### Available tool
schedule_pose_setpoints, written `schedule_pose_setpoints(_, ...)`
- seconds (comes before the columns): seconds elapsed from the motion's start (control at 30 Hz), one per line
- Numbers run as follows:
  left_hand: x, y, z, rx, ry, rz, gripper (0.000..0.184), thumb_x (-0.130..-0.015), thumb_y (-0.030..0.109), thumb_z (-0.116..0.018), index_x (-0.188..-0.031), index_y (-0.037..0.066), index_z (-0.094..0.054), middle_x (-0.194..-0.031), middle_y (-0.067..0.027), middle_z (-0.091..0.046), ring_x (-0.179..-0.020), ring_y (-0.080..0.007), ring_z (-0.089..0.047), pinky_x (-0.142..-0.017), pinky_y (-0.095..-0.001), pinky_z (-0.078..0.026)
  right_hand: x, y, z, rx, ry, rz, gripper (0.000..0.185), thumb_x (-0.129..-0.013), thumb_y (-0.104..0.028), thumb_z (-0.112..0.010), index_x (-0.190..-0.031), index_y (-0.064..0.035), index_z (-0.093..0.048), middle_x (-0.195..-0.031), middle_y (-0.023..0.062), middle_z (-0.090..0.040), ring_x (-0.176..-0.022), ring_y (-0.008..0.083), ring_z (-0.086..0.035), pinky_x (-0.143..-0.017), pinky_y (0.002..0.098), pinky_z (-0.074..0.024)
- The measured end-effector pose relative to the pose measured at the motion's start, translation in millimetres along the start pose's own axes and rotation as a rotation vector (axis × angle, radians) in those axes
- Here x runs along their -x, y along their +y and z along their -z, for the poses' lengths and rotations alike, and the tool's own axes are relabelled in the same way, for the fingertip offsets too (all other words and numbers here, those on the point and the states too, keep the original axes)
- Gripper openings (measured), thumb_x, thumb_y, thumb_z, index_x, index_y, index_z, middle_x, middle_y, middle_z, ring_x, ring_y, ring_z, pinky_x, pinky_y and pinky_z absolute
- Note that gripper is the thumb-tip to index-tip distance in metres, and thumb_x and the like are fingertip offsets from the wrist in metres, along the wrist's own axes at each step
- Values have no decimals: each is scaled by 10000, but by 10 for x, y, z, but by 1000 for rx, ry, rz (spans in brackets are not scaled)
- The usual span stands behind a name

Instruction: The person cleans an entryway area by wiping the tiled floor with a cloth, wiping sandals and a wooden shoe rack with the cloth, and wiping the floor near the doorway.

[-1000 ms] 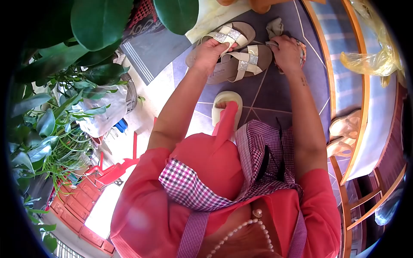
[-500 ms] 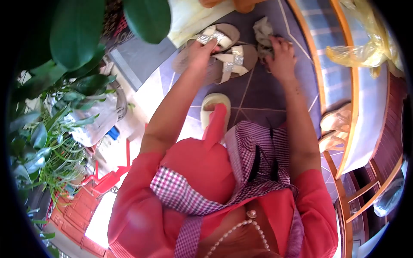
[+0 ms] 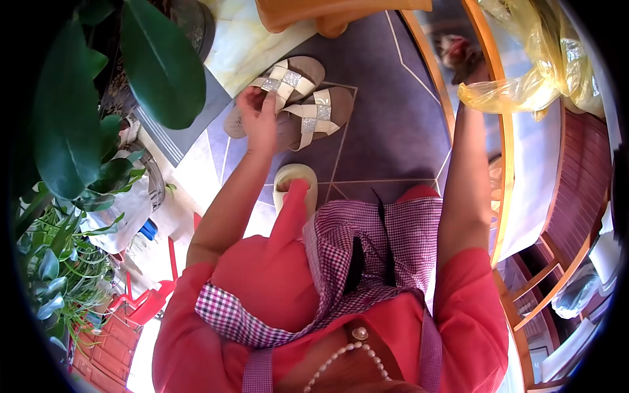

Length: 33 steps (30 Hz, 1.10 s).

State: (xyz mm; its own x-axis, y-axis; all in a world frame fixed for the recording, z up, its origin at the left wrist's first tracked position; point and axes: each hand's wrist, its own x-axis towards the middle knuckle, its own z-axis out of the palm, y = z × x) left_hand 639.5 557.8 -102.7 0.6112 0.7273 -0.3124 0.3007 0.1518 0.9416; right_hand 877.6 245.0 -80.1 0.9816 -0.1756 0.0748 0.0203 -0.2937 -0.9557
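A pair of sandals (image 3: 321, 118) with cream straps and silvery squares lies on the purple tiled floor. My left hand (image 3: 258, 118) is at the strap of the left sandal (image 3: 285, 82), its fingers curled closed on the strap's edge. Farther right, my right hand (image 3: 477, 71) reaches over the wooden-framed rack (image 3: 503, 170), partly behind a yellow plastic bag (image 3: 508, 97). A blurred dark, red and white thing (image 3: 455, 51) is at its fingertips; what it is and whether the hand grips it cannot be made out.
A cream slipper (image 3: 296, 175) is on my foot below the sandals. Leafy plants (image 3: 72, 183) crowd the left, beside a grey mat (image 3: 180, 121). An orange-brown piece of furniture (image 3: 341, 12) stands at the top. A red plastic item (image 3: 147, 301) lies lower left.
My right hand has left the floor beside the sandals and moved right to the rack. The grey crumpled cloth no longer shows on the floor. My left hand remains at the sandal; the view has shifted.
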Motion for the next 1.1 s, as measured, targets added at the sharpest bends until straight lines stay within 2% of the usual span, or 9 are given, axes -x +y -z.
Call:
schedule_pose_setpoints(0.1,84,-65,14,-322,-3,-370,493,-807,101,-639,-1232,29,-399,-1199,-154,-439,-1103,-264,-431,-966,-367,-331,-406,39,-153,-302,-413,-128,234,-874,-203,-571,-1036,-40,-613,-882,76,-637,-829,185,-616,-729,276,-492)
schedule_pose_setpoints(0.23,236,226,-179,-549,-103,-693,493,-749,72,-635,-1212,45,-466,-1239,-178,-412,-1118,-332,-400,-1001,-413,-282,-313,-310,-456,946,-262,178,376,-775,-102,-598,-1140,-11,-599,-1005,106,-660,-905,213,-617,-772,279,-489)
schedule_pose_setpoints(0.3,287,317,-275,-570,-209,-727,434,-738,70,-633,-1158,55,-525,-1239,-169,-426,-1117,-339,-400,-1000,-418,-280,-182,-264,-500,202,-602,-217,410,-713,6,-571,-1120,-14,-618,-1005,104,-672,-912,181,-625,-789,265,-491)
schedule_pose_setpoints(0.37,296,392,-341,-596,-352,-728,363,-732,79,-638,-1090,65,-582,-1240,-154,-443,-1124,-337,-398,-1000,-420,-281,0,-382,-343,291,-1202,-401,405,-709,57,-524,-1089,-24,-641,-961,81,-677,-906,153,-624,-799,250,-487)
schedule_pose_setpoints(0.43,273,407,-374,-643,-477,-761,318,-754,76,-632,-1071,94,-601,-1285,-123,-435,-1205,-318,-362,-1000,-403,-292,384,-489,-118,375,-1405,-446,317,-747,13,-556,-1043,-39,-657,-878,47,-687,-826,165,-644,-799,277,-489)
schedule_pose_setpoints(0.53,254,387,-423,-751,-619,-809,362,-740,121,-657,-1097,102,-598,-1316,-112,-436,-1243,-311,-355,-1009,-439,-280,582,-436,217,85,-945,-291,246,-791,-47,-546,-1009,-2,-652,-887,60,-684,-825,169,-635,-797,286,-492)
schedule_pose_setpoints(0.67,256,358,-460,-989,-714,-834,446,-744,214,-693,-1166,118,-584,-1350,-110,-428,-1291,-322,-331,-1043,-477,-236,366,-437,219,-322,12,-247,230,-848,-129,-535,-998,5,-646,-930,71,-672,-873,174,-619,-811,303,-488)
schedule_pose_setpoints(0.9,171,280,-388,-1064,-849,-819,489,-764,241,-693,-1220,131,-557,-1372,-109,-410,-1293,-332,-327,-1060,-496,-212,-235,-131,-254,-135,-133,-259,226,-862,-132,-525,-1017,-20,-644,-984,95,-665,-933,209,-617,-853,328,-476)
schedule_pose_setpoints(1.1,362,46,-11,-826,-436,-1019,552,-757,266,-710,-1236,86,-504,-1366,-167,-341,-1242,-381,-317,-1010,-513,-246,-316,-383,-997,417,-453,-293,224,-873,-134,-516,-1034,-42,-642,-1030,115,-658,-985,240,-616,-889,350,-466)
